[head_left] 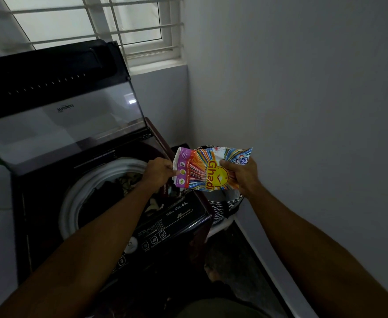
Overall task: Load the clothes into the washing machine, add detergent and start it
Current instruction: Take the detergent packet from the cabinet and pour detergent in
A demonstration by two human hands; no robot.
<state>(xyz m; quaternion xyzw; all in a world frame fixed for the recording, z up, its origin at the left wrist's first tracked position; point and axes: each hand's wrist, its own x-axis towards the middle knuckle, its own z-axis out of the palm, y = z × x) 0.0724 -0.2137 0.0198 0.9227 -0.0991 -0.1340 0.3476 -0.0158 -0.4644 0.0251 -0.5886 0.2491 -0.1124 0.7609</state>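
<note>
Above the front right corner of the washing machine (110,203), a Ghadi detergent packet (205,169) is held in the air by both hands. Packet is crumpled plastic, striped in many colours, with a purple panel at its left end and a blue-and-white badge at its right end. Left hand (158,171) pinches the purple left edge between thumb and curled fingers. Right hand (242,174) grips the right part, fingers curled round the back, thumb pressed on the printed front. Both forearms reach in from the bottom of the view.

Washing machine: top-loader, dark body, lid (60,104) raised and standing nearly upright, with a clear glass pane and a dark upper band. Drum opening has a white ring (73,198) round it. Clothes (124,187) lie inside the drum, dark and patterned pieces mixed; part of the pile is hidden behind the left forearm. Control panel (165,228) runs along the front edge, with small white markings, buttons and "6.5 kg" printed near its right end.

Just right of the machine, below the packet, a laundry basket (222,210) with a black-and-white zigzag pattern sits against the wall. Window with white grille (124,26) is behind the machine. Plain pale walls (303,88) meet at the corner; room is dim
</note>
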